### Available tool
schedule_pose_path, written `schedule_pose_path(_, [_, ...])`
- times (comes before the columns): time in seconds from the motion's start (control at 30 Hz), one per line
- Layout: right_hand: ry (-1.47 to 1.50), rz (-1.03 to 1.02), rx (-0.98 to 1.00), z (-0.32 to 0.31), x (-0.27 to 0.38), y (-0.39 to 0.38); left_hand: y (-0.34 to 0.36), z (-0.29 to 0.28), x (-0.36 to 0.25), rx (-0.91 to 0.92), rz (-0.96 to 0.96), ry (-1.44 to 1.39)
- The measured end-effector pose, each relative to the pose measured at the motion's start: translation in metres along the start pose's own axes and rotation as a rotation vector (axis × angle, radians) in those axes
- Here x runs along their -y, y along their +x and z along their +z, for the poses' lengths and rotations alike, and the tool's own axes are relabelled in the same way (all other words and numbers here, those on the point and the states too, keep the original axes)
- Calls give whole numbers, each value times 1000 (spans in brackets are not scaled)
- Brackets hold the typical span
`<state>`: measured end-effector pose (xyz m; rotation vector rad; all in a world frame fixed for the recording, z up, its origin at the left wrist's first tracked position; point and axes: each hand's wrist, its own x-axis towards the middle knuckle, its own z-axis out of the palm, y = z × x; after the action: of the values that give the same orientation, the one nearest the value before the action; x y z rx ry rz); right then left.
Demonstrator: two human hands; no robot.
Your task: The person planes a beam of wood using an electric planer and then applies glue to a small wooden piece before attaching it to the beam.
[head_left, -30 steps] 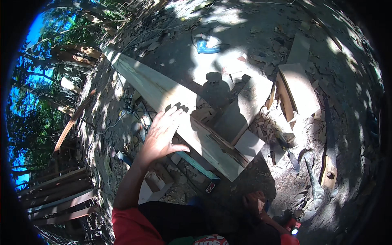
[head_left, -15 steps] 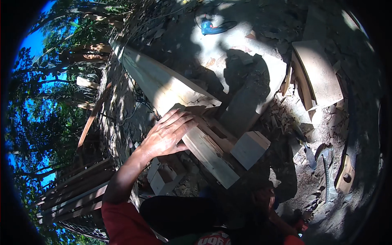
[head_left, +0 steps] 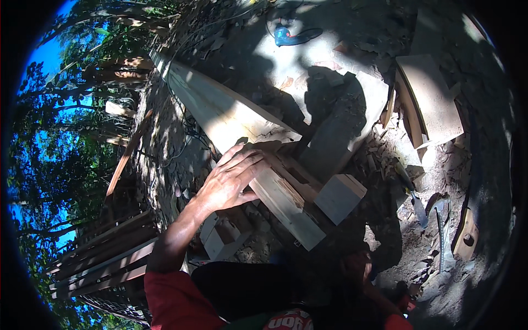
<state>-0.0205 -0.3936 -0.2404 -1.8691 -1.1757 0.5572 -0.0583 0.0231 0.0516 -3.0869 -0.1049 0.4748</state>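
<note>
My left hand point(head_left: 234, 179) lies over the upper end of a short squared wooden beam point(head_left: 289, 212), fingers across its top and thumb down its near side. Along that beam runs a second timber face with a dark rectangular slot point(head_left: 297, 175) cut in it. A pale square-ended wood block point(head_left: 341, 199) sticks out to the right of the beam. Low in the picture, in deep shadow, my right hand point(head_left: 357, 267) is near my lap with its fingers curled. What it holds, if anything, is too dark to make out.
A long thick plank point(head_left: 220, 107) stretches away at upper left. Farther off lies a blue power tool point(head_left: 283, 36) with a cord. On the right are a wide board point(head_left: 432, 99), a chisel-like tool point(head_left: 418, 206), a handsaw point(head_left: 467, 236) and wood chips. Stacked slats point(head_left: 104, 264) stand at lower left.
The view has shifted slightly, so everything sits a little differently in the picture. My left hand keeps its place on the beam; my right hand stays low in the shadow.
</note>
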Motion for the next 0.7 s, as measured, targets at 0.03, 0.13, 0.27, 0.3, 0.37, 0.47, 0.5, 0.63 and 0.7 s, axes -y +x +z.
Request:
schedule_pose_path(0.03, [-1, -9, -6, 0, -1, 0, 0, 0, -3, -19, -34, -35])
schedule_pose_path(0.13, [-6, -11, -15, 2, -2, -2, 1, 2, -11, -44, -69, -84])
schedule_pose_path(0.27, [-33, -19, -19, 0, -1, -1, 4, -2, -11, -36, -43, -47])
schedule_pose_path(0.3, [-28, -22, -26, 1, -2, -1, 5, -3, -12, -47, -60, -55])
schedule_pose_path(0.37, [-32, -24, -17, 3, -3, -2, 2, -4, -12, -39, -43, -34])
schedule_pose_path(0.47, [-49, -25, -2, 2, -1, -1, 0, -5, -14, -51, -91, -39])
schedule_pose_path(0.5, [-49, -28, -20, 3, 0, -1, 1, -5, -14, -70, -123, -77])
schedule_pose_path(0.63, [-81, -29, -8, 4, -2, -3, 3, -7, -11, -46, -91, -52])
schedule_pose_path(0.7, [-83, -57, -40, 6, -2, -4, 1, -6, -11, -52, -66, -13])
